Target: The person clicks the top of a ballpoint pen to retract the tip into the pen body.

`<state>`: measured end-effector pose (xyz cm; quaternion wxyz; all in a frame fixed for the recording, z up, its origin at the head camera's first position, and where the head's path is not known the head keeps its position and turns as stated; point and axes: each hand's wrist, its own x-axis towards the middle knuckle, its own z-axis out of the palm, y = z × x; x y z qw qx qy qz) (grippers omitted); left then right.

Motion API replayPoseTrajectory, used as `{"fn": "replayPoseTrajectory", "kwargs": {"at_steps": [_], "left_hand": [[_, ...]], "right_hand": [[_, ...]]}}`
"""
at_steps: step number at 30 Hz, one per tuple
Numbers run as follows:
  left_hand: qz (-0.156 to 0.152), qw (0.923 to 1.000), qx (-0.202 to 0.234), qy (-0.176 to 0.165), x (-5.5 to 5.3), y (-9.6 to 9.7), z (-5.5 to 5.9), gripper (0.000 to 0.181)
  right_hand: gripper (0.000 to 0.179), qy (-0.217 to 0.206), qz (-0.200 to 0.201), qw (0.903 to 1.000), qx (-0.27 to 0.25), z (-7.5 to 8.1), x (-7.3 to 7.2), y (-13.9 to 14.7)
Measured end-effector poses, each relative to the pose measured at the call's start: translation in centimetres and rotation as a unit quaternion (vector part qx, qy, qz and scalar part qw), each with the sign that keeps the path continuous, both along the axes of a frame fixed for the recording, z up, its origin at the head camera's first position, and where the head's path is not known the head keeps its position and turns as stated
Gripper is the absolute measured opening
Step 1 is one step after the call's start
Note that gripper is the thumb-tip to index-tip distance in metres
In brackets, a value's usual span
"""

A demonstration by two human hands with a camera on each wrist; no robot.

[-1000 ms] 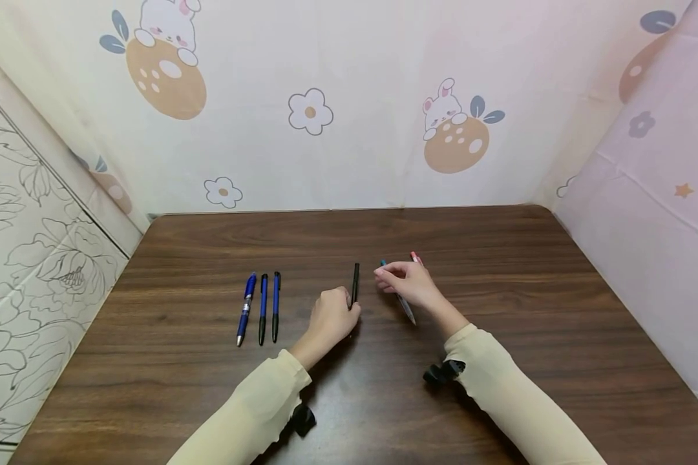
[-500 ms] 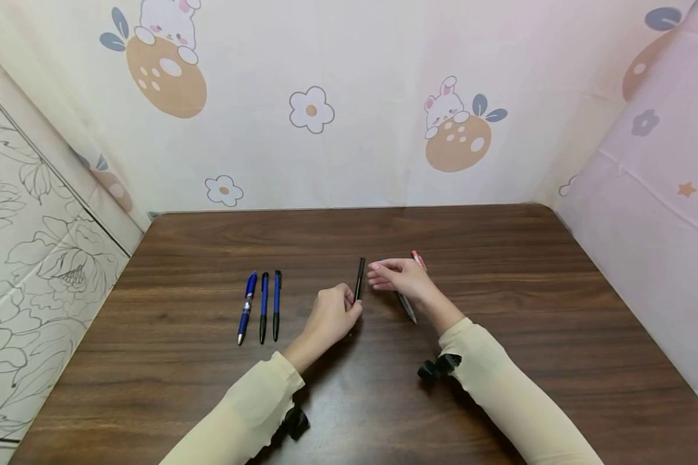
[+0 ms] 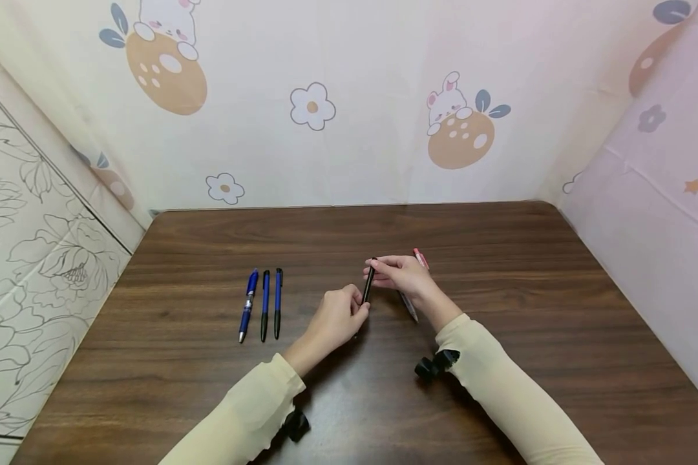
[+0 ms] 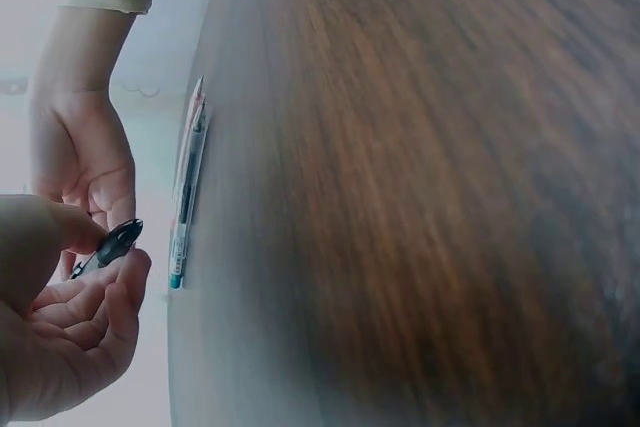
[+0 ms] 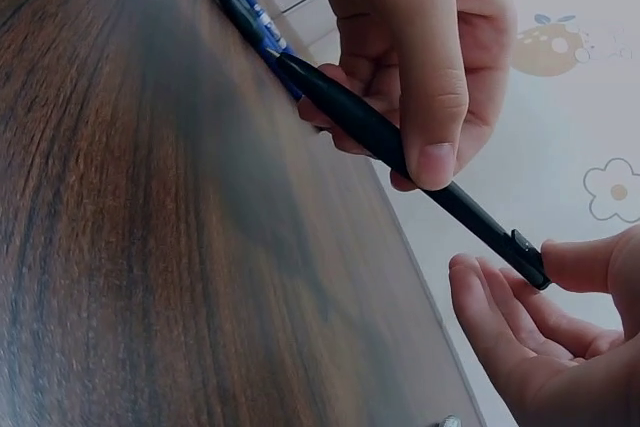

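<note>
- Black pen (image 3: pixel 368 285): much of it is covered in the head view, where only a short dark length shows between the two hands; its lower end is lost behind the left hand's fingers. In the left wrist view just its clip end (image 4: pixel 112 243) peeks out, and the rest is hidden by the palm.
- Beside the right hand, the two pens lying on the table (image 3: pixel 500 258) are mostly covered: a red-capped tip (image 3: pixel 419 256) and a pale barrel end (image 3: pixel 410 308) show. The left wrist view shows them (image 4: pixel 188 187) side by side, blurred, one with a teal tip.
- Left hand (image 3: pixel 337 318): fingers curled, with the thumb (image 5: pixel 425 97) pressed across the black pen's barrel, gripping its lower half.
- Right hand (image 3: pixel 404 276): fingers loosely bent, with a fingertip (image 5: pixel 575 262) touching the black pen's clip end; whether it truly pinches that end cannot be told from these views.
- The black pen looks slim and matt black, with a small clip at the upper end. It is held clear of the table, tilted, with the clip end leaning away from the person and slightly to the right.
- It sits to the right of the three blue pens (image 3: pixel 264 303), well apart from them, and just left of the two half-hidden pens.
- The three blue pens lie parallel, close together, the leftmost thicker with a silver tip.
</note>
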<state>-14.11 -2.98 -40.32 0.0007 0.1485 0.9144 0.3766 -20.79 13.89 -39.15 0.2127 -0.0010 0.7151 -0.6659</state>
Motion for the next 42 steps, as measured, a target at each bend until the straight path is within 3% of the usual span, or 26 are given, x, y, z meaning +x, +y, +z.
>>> {"fn": "replayPoseTrajectory", "kwargs": {"at_steps": [18,26,29,33,38,42], "left_hand": [[-0.027,0.9971,0.071,-0.013,0.0,-0.4,-0.2,0.011],[-0.040,0.9925,0.101,-0.056,0.0,-1.0,-0.3,0.011],[-0.052,0.9845,0.138,-0.095,-0.1,-1.2,-0.5,0.014],[-0.066,0.9673,0.192,-0.151,-0.4,-1.5,-0.9,0.017],[-0.085,0.9545,0.223,-0.179,-0.8,-1.9,-1.1,0.021],[-0.089,0.9497,0.230,-0.192,-0.9,-2.0,-1.0,0.023]], "right_hand": [[0.044,-0.026,0.016,0.9971,-0.070,1.1,0.4,0.4],[0.047,-0.052,0.019,0.9906,-0.125,1.2,0.4,0.4],[0.048,-0.068,0.027,0.9860,-0.150,1.0,0.4,0.4],[0.048,-0.082,0.033,0.9809,-0.173,1.0,0.5,0.4],[0.048,-0.087,0.031,0.9782,-0.186,1.1,0.5,0.5],[0.048,-0.088,0.029,0.9778,-0.188,1.2,0.5,0.5]]}}
